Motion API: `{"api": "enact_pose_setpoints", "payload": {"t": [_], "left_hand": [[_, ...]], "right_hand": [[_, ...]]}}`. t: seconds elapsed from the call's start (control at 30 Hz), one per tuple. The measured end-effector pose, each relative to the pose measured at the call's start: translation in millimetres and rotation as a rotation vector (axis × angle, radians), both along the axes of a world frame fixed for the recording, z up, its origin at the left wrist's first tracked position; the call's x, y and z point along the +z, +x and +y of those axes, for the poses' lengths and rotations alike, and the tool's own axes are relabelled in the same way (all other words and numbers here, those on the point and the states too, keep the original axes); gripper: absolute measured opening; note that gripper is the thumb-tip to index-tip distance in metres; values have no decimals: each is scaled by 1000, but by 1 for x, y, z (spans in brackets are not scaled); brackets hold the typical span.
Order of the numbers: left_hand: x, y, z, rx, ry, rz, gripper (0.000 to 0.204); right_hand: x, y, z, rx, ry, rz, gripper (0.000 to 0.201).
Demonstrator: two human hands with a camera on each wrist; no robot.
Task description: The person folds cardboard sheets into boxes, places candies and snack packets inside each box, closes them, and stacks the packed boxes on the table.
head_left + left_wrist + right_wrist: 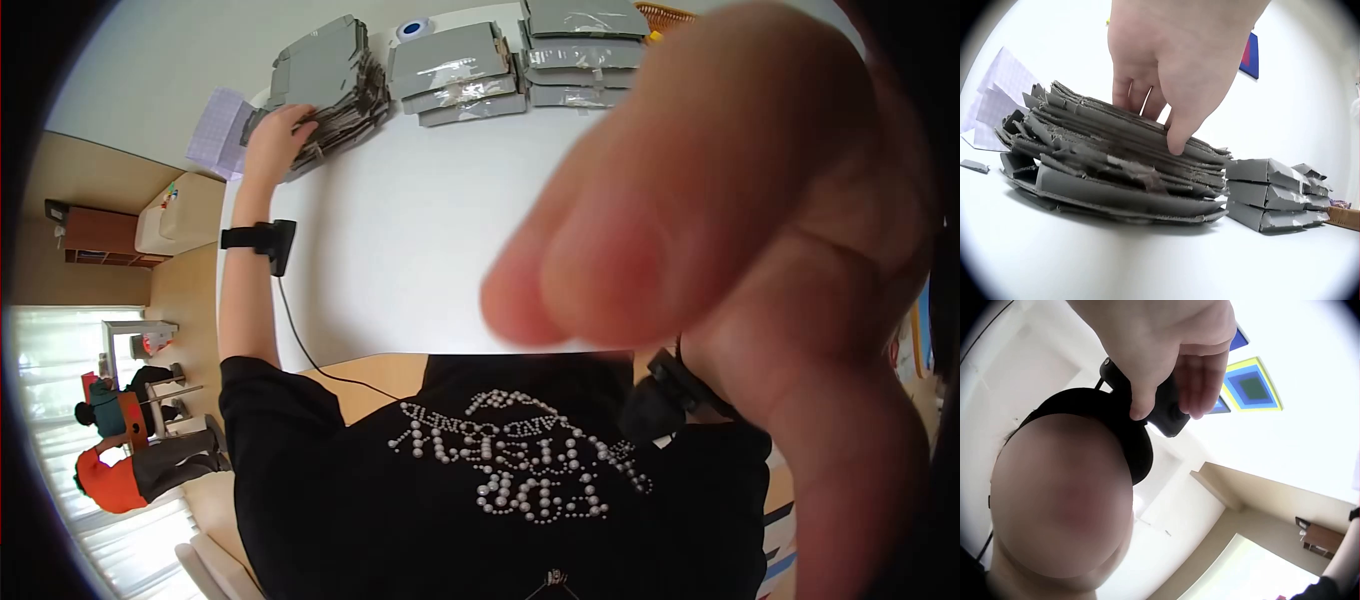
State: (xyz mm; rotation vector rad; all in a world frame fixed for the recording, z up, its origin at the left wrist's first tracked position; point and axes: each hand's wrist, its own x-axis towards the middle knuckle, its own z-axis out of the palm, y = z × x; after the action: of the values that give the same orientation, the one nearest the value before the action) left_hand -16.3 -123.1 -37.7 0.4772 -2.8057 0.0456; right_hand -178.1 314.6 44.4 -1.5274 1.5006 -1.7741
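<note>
In the head view, my left hand [275, 148] rests on the near left part of a tall stack of grey cardboard pieces [320, 68]. The left wrist view shows that hand [1169, 65] from behind, its fingers reaching over the top of the stack [1116, 181] and its thumb against the near upper edge. My right hand [700, 190] looms blurred and very close to the head camera. From the right wrist, the same hand [1175, 347] holds a black device [1165, 411] on the black cap [1100, 419], between thumb and fingers.
Taped grey boxes [450, 65] and more stacked boxes [585, 55] line the white table's [420, 240] far side. Purple checked paper [215, 135] lies beside the cardboard. A blue-and-white round object [413, 29] and a wicker basket [665, 16] stand behind. Two people [110, 475] are in the background.
</note>
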Motion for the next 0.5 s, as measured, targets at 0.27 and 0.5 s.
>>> {"api": "enact_pose_setpoints", "payload": {"t": [0.27,0.5], "left_hand": [[8,13,-23,91,-143,93,16],[-59,-23,-88,152,-71,-130,31]], "right_hand": [[12,4,-11,-30,70,42,27],[-3,12,-137,316,-114,167,23]]}}
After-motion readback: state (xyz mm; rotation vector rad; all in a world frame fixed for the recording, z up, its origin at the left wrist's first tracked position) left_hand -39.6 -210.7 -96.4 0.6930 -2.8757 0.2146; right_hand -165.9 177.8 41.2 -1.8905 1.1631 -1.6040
